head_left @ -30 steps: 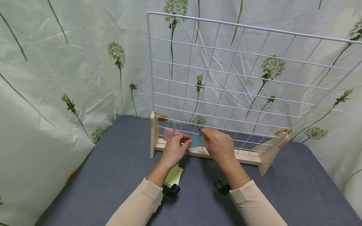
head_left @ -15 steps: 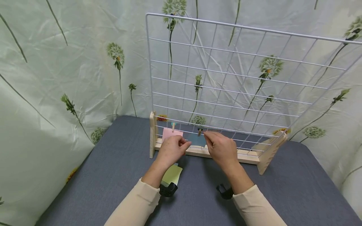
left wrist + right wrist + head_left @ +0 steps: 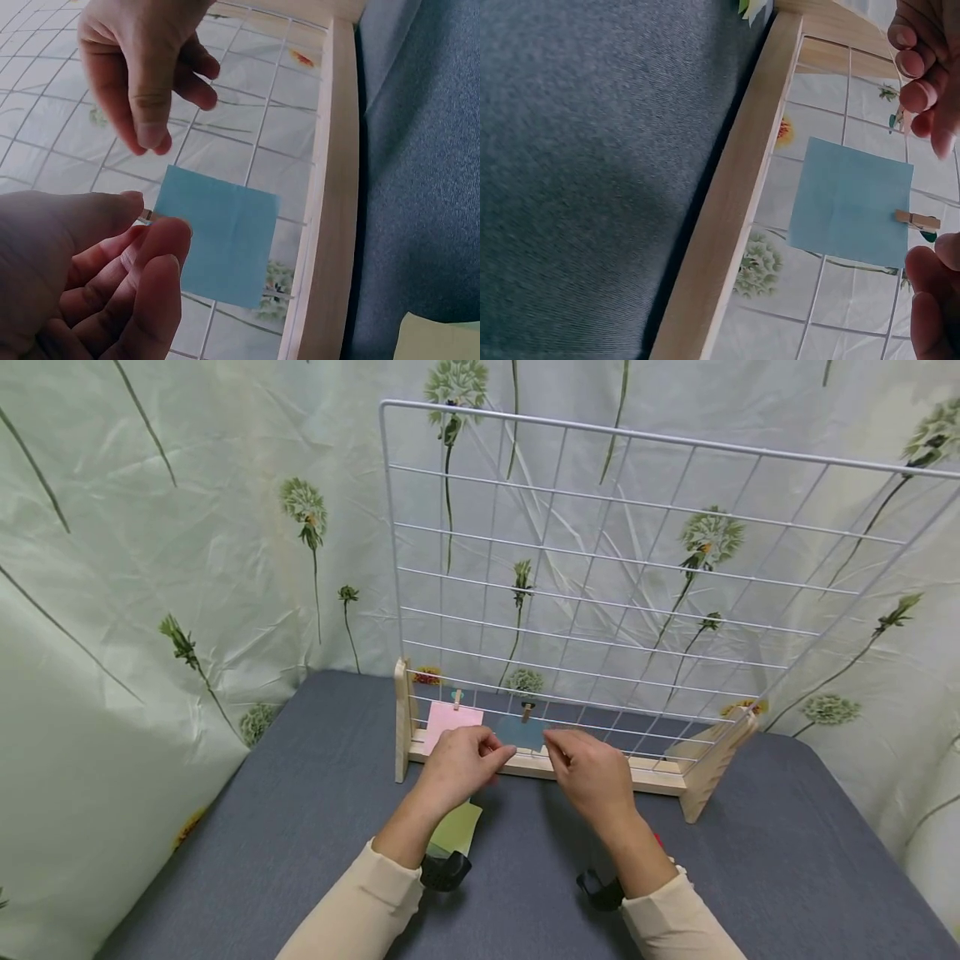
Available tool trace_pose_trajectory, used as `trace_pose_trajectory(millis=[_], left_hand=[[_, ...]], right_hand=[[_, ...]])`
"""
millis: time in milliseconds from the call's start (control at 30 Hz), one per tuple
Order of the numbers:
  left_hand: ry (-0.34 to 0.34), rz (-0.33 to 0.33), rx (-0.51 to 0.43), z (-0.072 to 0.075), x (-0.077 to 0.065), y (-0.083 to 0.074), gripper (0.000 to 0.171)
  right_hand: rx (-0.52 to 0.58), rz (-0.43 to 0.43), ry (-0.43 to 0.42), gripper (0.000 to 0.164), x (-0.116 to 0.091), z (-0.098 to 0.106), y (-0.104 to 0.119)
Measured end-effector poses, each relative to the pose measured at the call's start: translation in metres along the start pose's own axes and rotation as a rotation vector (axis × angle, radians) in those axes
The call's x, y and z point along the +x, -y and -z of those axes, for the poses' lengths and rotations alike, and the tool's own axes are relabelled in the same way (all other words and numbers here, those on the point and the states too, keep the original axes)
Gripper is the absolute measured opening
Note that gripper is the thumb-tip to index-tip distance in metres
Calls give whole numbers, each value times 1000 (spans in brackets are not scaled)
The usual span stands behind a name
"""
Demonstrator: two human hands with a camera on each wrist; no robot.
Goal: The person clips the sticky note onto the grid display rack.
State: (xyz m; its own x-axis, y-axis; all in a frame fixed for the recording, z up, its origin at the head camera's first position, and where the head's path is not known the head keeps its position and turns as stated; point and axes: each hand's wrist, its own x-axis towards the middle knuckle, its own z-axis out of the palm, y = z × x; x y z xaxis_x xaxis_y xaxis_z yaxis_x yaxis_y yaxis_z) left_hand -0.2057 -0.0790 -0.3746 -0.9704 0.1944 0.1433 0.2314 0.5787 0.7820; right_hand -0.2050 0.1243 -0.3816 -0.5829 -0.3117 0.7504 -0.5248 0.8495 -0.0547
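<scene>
A light blue paper note (image 3: pixel 522 732) hangs on the white wire grid (image 3: pixel 847 97), held at its top edge by a small wooden clothespin (image 3: pixel 917 220). Just in front of the note's lower left is my left hand (image 3: pixel 459 766), fingers loosely bent. My right hand (image 3: pixel 592 774) hovers by the note's right side, also loosely bent. The right wrist view shows the clothespin apart from both hands. To the left hangs a pink paper note (image 3: pixel 452 725) under another clothespin (image 3: pixel 457 699). Neither hand holds anything.
The grid stands in a wooden base (image 3: pixel 727 195) with two end supports. On the dark grey table (image 3: pixel 300 860) lie yellow-green notes (image 3: pixel 456 828), below my left hand. Something small and red (image 3: pixel 657 840) shows behind my right forearm. A flower-print cloth (image 3: pixel 225 527) hangs behind.
My right hand has let go of the clothespin on the blue note and moved down and right. My left hand has also drawn down off the notes, uncovering the pink one.
</scene>
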Motion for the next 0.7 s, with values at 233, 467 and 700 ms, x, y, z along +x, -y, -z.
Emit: trace_pose_trajectory(millis=[233, 467, 700], left_hand=[[41, -5, -16, -1, -4, -4, 21], [85, -39, -16, -5, -10, -9, 17], [107, -92, 60, -12, -14, -7, 15]], right_hand=[[4, -36, 30, 11, -7, 0, 0], [8, -51, 38, 11, -16, 3, -4], [-14, -67, 74, 13, -29, 10, -8]])
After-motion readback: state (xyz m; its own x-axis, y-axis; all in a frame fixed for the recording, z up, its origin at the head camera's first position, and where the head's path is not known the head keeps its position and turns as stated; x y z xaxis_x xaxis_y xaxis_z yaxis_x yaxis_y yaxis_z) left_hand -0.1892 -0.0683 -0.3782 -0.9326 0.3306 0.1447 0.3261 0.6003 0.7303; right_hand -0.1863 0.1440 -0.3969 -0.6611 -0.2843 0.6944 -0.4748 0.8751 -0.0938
